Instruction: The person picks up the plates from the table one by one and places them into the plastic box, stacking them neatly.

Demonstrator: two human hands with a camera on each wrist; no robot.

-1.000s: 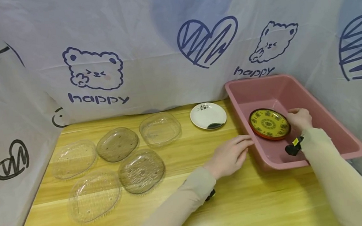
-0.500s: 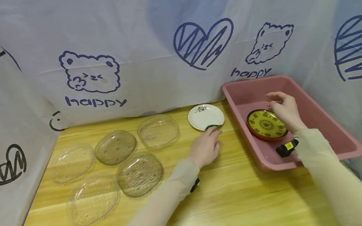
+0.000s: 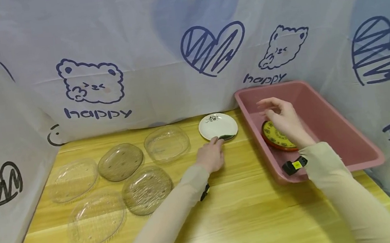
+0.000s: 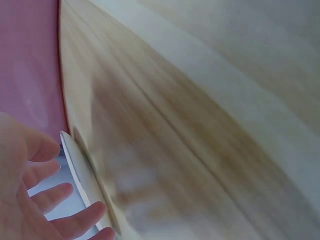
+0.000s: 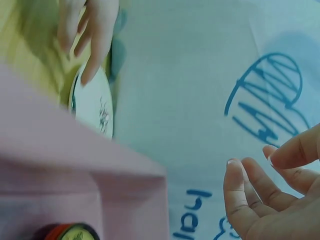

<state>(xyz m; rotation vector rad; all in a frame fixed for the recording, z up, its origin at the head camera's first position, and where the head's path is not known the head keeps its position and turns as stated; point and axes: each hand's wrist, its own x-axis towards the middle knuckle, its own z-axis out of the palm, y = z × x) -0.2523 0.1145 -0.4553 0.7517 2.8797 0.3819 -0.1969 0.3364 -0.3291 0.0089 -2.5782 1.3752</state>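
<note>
My left hand [image 3: 211,156] reaches to the near edge of a white plate [image 3: 218,125] with a small dark flower print and a dark green patch on its rim. In the left wrist view its fingers [image 4: 75,222] are spread beside the plate's edge. My right hand [image 3: 286,123] hovers over the left part of a pink plastic basin [image 3: 348,141], fingers loosely bent and holding nothing. Under it, in the basin, lies a yellow patterned plate [image 3: 275,134] with a red-orange side, partly hidden by the hand. In the right wrist view the white plate [image 5: 95,102] shows past the basin wall.
On the wooden table [image 3: 233,216] at the left lie several oval plastic pieces: a clear one [image 3: 166,143], a brownish one [image 3: 120,162], another brownish one [image 3: 148,189] and more clear ones [image 3: 96,219]. A printed white cloth [image 3: 154,78] hangs behind and at both sides.
My left hand has moved from the basin's rim leftward to the white plate. My right hand has let go of the yellow plate's side, risen and shifted left. The head view has turned slightly right.
</note>
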